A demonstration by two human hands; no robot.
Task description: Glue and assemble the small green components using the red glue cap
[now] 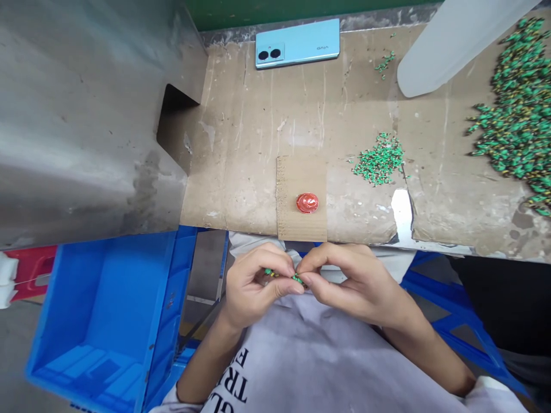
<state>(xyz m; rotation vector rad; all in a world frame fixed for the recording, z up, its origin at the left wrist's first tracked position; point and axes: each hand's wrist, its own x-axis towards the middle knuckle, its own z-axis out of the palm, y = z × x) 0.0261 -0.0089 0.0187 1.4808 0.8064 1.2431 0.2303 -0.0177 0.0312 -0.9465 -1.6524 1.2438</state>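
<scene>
My left hand [259, 282] is closed, with its thumb and forefinger pinching a small green piece [297, 278]. Another green piece with yellow on it [269, 272] shows inside the curl of that hand. The fingertips of my right hand [350, 281] are pinched together at the same small green piece, touching it from the right side. Both hands meet in front of my chest, just below the table's front edge. On a small cardboard strip [301, 172] beyond them lies a glossy red, rounded object [307, 202]. The exact kind of the green pieces is too small to tell.
A heap of tiny green pieces [379, 159] lies on the cardboard-covered table [245, 172], with a larger green-and-yellow heap [523, 115] at right. A light-blue phone [301, 45] and a white cylinder [451, 49] are behind. Metal housing [86, 126] and a blue crate [116, 287] stand left.
</scene>
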